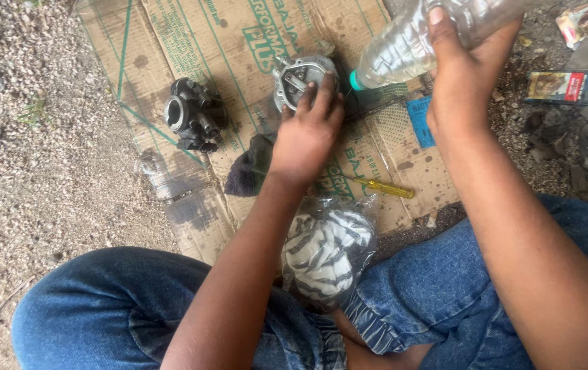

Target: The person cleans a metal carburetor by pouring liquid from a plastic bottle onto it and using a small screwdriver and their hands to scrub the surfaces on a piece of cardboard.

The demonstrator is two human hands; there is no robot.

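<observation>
Clear plastic bottle (438, 38) is tilted in my right hand (469, 75), fingers wrapped tight round its body, green neck pointing down at the grey metal bowl (303, 79). The bowl sits on the flattened cardboard (239, 41); my left hand (305, 130) rests on its near rim w/ fingers spread, steadying it, not pinching it.

Risks, as I judge them: bottle neck sits just beside the bowl's right edge, so a bit more tilt could send liquid over the rim onto the cardboard instead of into the bowl. Left hand only presses on the bowl, so a nudge could tip it. Liquid on fingers could make the bottle slip.

Left of the bowl, apart from it: dark carburettor body (194, 113). Toward me from the bowl: dark rag (247, 175), yellow-handled screwdriver (388, 188), then a striped cloth in a clear bag (325, 250) between my knees.

Surface is stained, oil-spotted cardboard over gravel ground (33, 137), outdoors, no table. Right of the bowl: litter and small printed packets (562, 85) on dirt.
</observation>
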